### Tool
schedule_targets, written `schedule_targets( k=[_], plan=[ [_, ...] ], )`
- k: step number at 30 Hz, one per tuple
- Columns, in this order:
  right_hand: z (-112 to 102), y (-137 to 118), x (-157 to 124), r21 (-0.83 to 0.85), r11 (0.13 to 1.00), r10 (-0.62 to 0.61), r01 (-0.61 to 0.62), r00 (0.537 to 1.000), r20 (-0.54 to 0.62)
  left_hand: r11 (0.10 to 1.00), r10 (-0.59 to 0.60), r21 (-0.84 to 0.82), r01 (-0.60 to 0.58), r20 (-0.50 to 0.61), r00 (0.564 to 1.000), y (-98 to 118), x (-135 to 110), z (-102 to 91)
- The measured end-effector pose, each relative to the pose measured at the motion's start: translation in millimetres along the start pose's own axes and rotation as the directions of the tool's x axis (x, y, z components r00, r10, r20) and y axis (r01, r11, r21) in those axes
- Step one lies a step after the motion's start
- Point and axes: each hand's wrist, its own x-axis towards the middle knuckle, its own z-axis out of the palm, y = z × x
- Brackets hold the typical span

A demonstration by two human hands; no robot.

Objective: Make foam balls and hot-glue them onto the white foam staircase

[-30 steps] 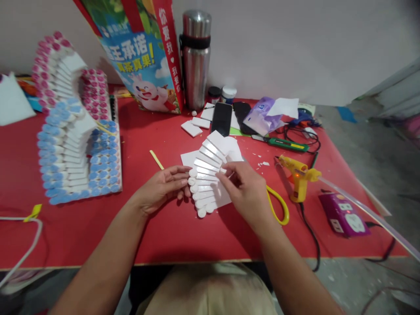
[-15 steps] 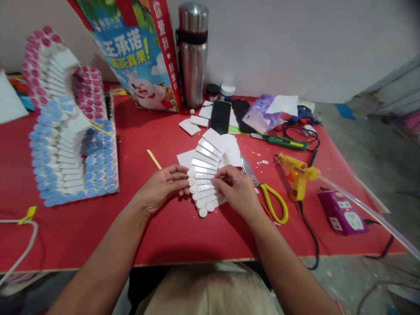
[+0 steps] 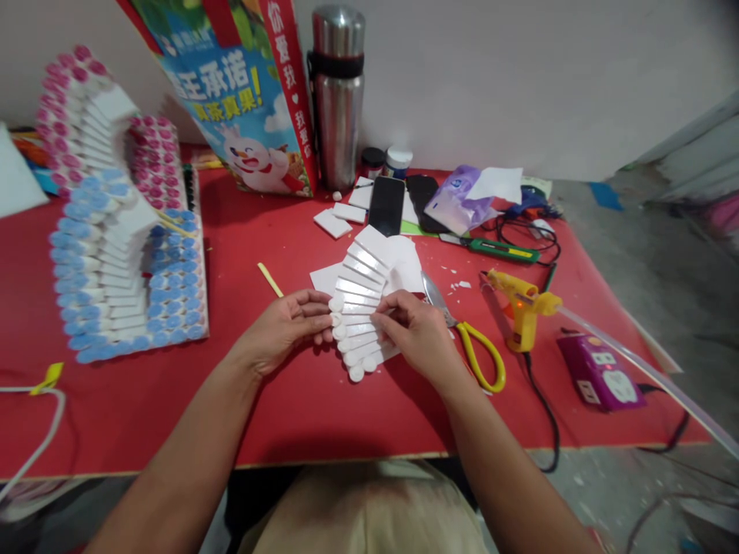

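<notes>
A white curved piece (image 3: 361, 286) of overlapping stepped strips lies in front of me, fanned from upper right to lower left. Small round white discs (image 3: 339, 332) line its left and bottom edges. My left hand (image 3: 292, 327) holds the left edge by the discs, fingers together and thumb on top. From the right, my right hand (image 3: 416, 327) pinches the strips' edge between thumb and fingers; its fingertips partly cover them. White sheets (image 3: 409, 258) lie under and behind the piece. Yellow-handled scissors (image 3: 482, 358) rest just right of my right hand.
Finished-looking blue and pink disc-covered models (image 3: 130, 269) stand at left. A yellow glue gun (image 3: 523, 304) with a long clear stick and a purple box (image 3: 600, 371) are at right. Behind are a thermos (image 3: 339, 108), a phone (image 3: 386, 205), a green cutter (image 3: 502, 250) and a printed bag (image 3: 231, 100).
Both hands keep the same hold on the white piece. Only a very slight shift of the whole view shows.
</notes>
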Motion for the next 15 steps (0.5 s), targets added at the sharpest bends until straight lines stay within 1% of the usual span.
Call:
schedule_targets(
  k=[2, 3, 5, 6, 8, 10, 13, 15],
  plan=[
    [-7, -5, -2, -0.146, 0.987, -0.075, 0.071, 0.997, -0.021, 1.0, -0.015, -0.001, 0.015, 0.007, 1.0, 1, 0, -1.3],
    [-10, -9, -3, -0.235, 0.965, -0.13, 0.116, 0.99, -0.045, 1.0, -0.021, 0.0, 0.021, 0.005, 1.0, 1, -1, -1.5],
    [-16, -19, -3, -0.383, 0.9, -0.255, 0.207, 0.964, -0.079, 1.0, -0.024, -0.002, 0.024, -0.014, 1.0, 2, -1, -0.8],
    [-17, -24, -2, -0.423, 0.869, -0.312, 0.254, 0.947, -0.073, 1.0, -0.022, -0.004, 0.022, -0.028, 0.999, 2, -1, 0.2],
    [-16, -35, 3, -0.435, 0.821, -0.406, 0.368, 0.914, 0.008, 1.0, -0.021, -0.005, 0.021, -0.052, 0.998, 1, -1, 2.7],
    [-11, -41, 11, -0.408, 0.778, -0.468, 0.479, 0.874, 0.133, 1.0, -0.017, -0.001, 0.017, -0.063, 0.998, 0, -2, 5.3],
    [0, -44, 23, -0.385, 0.718, -0.494, 0.58, 0.814, 0.306, 1.0, 0.021, 0.022, -0.019, -0.065, 0.998, -2, -2, 7.0],
    [5, -43, 29, -0.372, 0.695, -0.491, 0.616, 0.784, 0.38, 0.998, 0.052, 0.044, -0.049, -0.061, 0.997, -4, -2, 6.9]
  ],
)
